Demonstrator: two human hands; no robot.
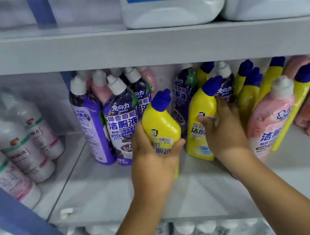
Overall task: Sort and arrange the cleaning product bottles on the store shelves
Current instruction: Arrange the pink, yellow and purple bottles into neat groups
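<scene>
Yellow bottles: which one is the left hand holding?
The leftmost yellow bottle, in front of the purple bottles. The left hand grips its lower body. The right hand holds the next yellow bottle; the others stand untouched farther right.

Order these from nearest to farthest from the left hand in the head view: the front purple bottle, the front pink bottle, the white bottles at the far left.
1. Front purple bottle: just left of the left hand.
2. Front pink bottle: to the right, beyond the right hand.
3. White bottles: far left compartment, past the divider.
</scene>
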